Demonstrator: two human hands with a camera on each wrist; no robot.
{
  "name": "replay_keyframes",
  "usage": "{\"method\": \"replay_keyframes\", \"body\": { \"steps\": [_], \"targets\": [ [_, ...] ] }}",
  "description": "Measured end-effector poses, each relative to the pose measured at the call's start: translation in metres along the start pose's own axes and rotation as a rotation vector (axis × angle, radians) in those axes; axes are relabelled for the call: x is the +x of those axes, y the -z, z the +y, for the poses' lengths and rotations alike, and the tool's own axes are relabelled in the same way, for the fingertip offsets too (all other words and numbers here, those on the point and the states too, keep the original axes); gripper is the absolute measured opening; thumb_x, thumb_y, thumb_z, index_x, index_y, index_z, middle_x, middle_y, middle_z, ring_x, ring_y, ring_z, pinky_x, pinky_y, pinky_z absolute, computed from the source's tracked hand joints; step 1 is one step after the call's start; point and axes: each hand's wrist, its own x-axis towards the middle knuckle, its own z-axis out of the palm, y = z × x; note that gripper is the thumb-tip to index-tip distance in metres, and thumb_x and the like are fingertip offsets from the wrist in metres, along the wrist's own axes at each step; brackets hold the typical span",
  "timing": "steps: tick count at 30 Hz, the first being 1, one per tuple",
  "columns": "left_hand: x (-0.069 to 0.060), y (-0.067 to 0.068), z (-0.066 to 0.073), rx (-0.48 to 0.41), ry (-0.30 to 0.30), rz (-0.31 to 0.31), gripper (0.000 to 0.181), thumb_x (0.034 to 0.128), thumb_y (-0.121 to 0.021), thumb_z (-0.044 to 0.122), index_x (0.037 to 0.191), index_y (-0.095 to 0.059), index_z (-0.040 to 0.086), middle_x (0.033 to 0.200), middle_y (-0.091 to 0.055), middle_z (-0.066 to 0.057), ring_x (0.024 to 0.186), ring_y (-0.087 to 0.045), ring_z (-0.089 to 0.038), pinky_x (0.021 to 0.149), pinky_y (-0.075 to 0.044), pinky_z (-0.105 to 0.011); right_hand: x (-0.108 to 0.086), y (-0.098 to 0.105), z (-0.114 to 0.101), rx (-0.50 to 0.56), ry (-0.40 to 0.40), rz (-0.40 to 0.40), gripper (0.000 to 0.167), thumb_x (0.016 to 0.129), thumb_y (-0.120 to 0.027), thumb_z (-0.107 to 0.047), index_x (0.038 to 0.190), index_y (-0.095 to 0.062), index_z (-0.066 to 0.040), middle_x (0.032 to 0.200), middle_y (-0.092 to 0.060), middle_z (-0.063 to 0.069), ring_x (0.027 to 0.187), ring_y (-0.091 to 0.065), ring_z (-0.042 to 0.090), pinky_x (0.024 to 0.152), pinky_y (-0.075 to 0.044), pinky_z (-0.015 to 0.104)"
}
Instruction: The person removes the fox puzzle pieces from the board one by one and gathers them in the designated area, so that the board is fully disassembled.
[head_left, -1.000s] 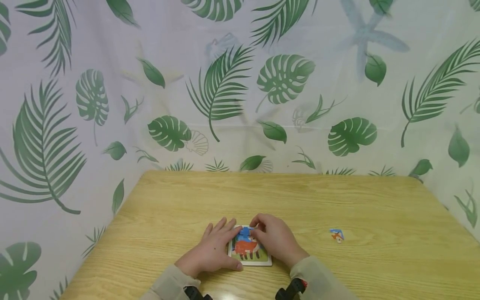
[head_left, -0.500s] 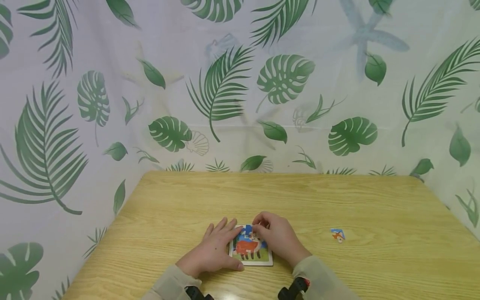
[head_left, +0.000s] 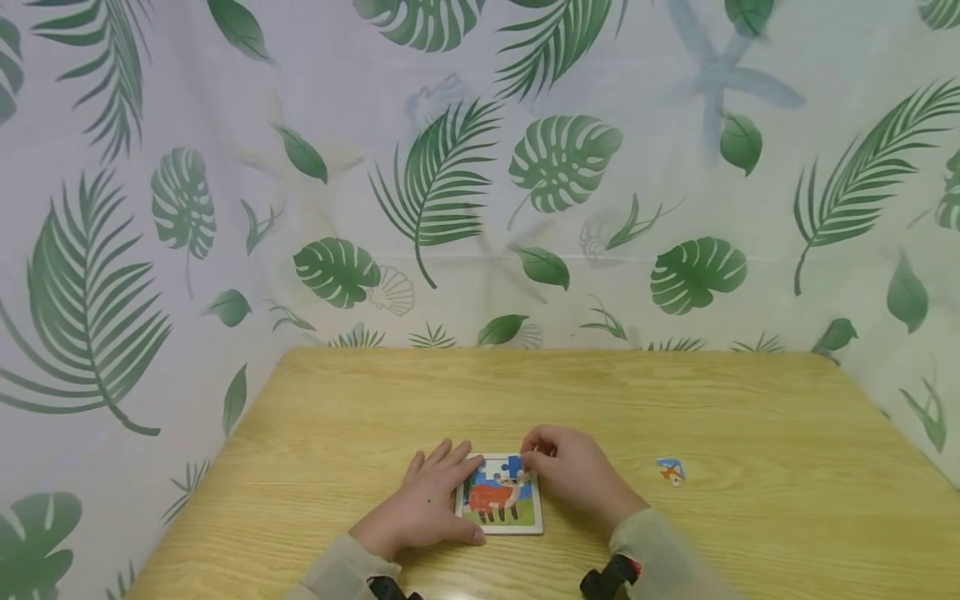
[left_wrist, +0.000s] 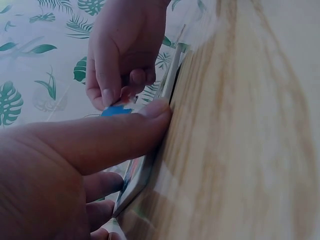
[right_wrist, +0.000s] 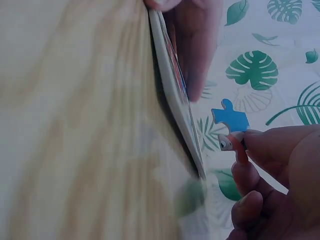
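Observation:
A jigsaw board (head_left: 504, 528) with a white frame lies flat on the table, showing a red animal on green grass. Its upper part has a pale bare patch (head_left: 491, 468). My left hand (head_left: 427, 504) rests along its left side, fingers straight and spread, the thumb by the near edge. Between thumb and index finger, my right hand (head_left: 581, 475) pinches a puzzle piece (right_wrist: 232, 117), blue with an orange and white part and an eye. That piece is tilted up over the board's upper right corner, seen clearly in the right wrist view.
Another puzzle piece (head_left: 671, 472), blue and orange, lies apart on the wooden table (head_left: 360, 400), right of the board. A white cloth (head_left: 465, 308) printed with green leaves hangs behind the table's far edge and at both sides.
My right hand has moved to the right with the pinched piece, from the board's upper middle to its upper right corner, uncovering more of the pale patch. The left hand keeps its place.

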Motion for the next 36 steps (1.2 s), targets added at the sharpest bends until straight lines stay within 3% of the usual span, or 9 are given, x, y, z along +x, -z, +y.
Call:
{"method": "replay_keyframes", "body": {
  "steps": [6,18,36],
  "targets": [
    [0.000,-0.002,0.000,0.001,0.005,-0.006,0.103,0.0727,-0.085,0.055,0.157,-0.040,0.018,0.166,-0.023,-0.009,0.153,-0.009,-0.035,0.118,-0.001,-0.064,-0.006,0.021,0.015,-0.009,-0.040,0.007,0.007,0.096,-0.067,-0.023,0.090,-0.069,-0.024,0.083,-0.063,-0.004,0.080,-0.055,0.018,0.073,-0.043,0.036],
    [0.000,-0.001,-0.001,-0.001,0.007,0.001,0.103,0.0732,-0.086,0.053,0.158,-0.040,0.018,0.166,-0.023,-0.008,0.154,-0.008,-0.035,0.118,0.001,-0.063,-0.020,0.067,0.047,-0.092,0.035,0.010,0.006,0.099,-0.065,-0.023,0.096,-0.069,-0.020,0.084,-0.066,-0.007,0.080,-0.055,0.017,0.075,-0.044,0.037],
    [-0.001,0.001,-0.002,-0.020,-0.006,0.000,0.103,0.0741,-0.086,0.053,0.158,-0.038,0.017,0.166,-0.022,-0.009,0.154,-0.007,-0.034,0.118,0.001,-0.062,-0.026,0.095,0.073,-0.155,-0.018,-0.009,0.014,0.100,-0.065,-0.031,0.102,-0.073,-0.020,0.095,-0.069,-0.006,0.089,-0.059,0.017,0.078,-0.047,0.039]
  ]
}}
